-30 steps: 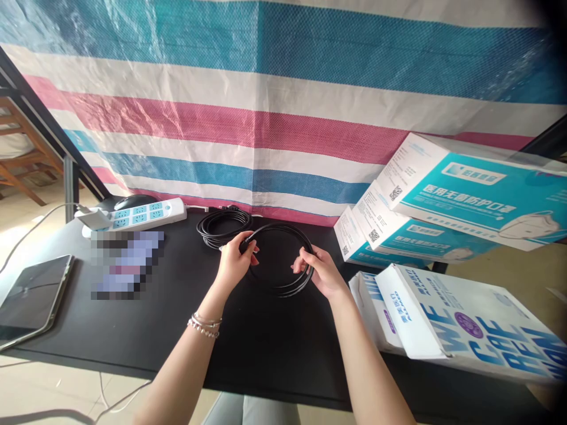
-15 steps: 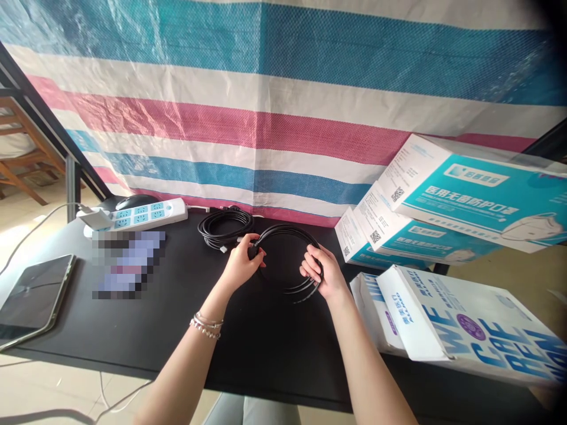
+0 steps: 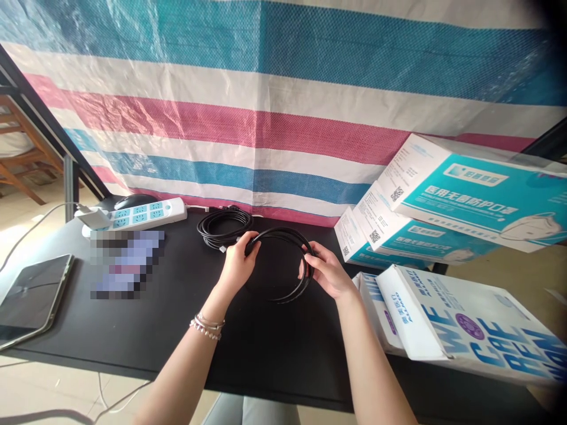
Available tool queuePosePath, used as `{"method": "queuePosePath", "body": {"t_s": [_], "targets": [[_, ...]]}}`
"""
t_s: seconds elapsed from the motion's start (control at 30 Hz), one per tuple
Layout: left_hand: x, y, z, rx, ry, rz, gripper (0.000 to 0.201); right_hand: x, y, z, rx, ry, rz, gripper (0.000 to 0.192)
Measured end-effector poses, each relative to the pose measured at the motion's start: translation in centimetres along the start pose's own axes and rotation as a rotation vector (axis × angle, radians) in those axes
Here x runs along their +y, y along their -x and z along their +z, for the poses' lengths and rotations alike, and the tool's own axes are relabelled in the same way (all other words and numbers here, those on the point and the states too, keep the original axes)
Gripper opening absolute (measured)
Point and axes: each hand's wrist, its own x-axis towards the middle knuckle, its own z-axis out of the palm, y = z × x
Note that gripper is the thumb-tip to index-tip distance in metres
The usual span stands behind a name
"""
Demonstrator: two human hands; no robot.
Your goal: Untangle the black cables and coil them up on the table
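A black cable [image 3: 283, 232] is wound into a loose ring of several turns, held up between my two hands over the black table [image 3: 186, 330]. On the ring's left side my left hand [image 3: 240, 260] is closed, thumb and fingers pinching the strands. My right hand [image 3: 325, 268] grips the right side of the ring, thumb in front and fingers curled round the turns. The lower part of the loop hangs just above or against the tabletop; I cannot tell which. Behind my left hand, a second coiled black cable [image 3: 224, 223] lies on the table.
A white power strip [image 3: 150, 213] with a plugged-in charger [image 3: 94, 218] lies at the back left, a black mouse [image 3: 135, 201] behind it. A tablet [image 3: 33, 298] rests at the left edge. Teal mask boxes [image 3: 469, 195] and white boxes [image 3: 478, 330] are stacked right. A striped sheet [image 3: 266, 130] hangs behind.
My right hand has shifted its hold, its fingers now less tightly curled and the thumb laid over the strands. The ring has drawn slightly smaller and moved left at its right side.
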Motion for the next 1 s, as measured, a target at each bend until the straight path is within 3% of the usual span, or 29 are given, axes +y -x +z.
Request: {"method": "queuePosePath", "body": {"t_s": [0.2, 0.3, 0.4, 0.57, 0.63, 0.7, 0.87, 1.0], "targets": [[-0.1, 0.0, -0.1, -0.027, -0.027, -0.027, 0.017, 0.5, -0.1, 0.4, -0.107, 0.006, 0.044, 0.032], [0.0, 0.0, -0.1, -0.024, -0.010, -0.086, 0.014, 0.8, -0.3, 0.8, -0.092, -0.028, 0.062, 0.021], [0.0, 0.0, -0.1, -0.061, 0.168, -0.182, 0.019, 0.9, -0.5, 1.2, 0.012, -0.131, 0.039, 0.013], [0.3, 0.0, -0.3, -0.156, 0.618, -0.338, 0.038, 0.6, -0.5, 1.3, 0.107, -0.277, -0.011, 0.024], [0.4, -0.1, -0.5, -0.184, 0.664, -0.365, 0.040, 0.5, -0.4, 1.3, 0.110, -0.295, -0.019, 0.026], [0.5, -0.2, -0.7, -0.153, 0.524, -0.293, 0.039, 0.4, -0.4, 1.2, 0.098, -0.286, -0.020, 0.025], [0.1, 0.0, -0.4, -0.061, -0.056, -0.024, 0.037, 0.5, -0.2, 1.2, 0.041, -0.238, 0.006, 0.020], [-0.5, 0.2, 0.0, -0.160, -0.042, 0.020, 0.033, 0.7, -0.1, 1.2, -0.045, -0.201, 0.024, 0.016]]}}
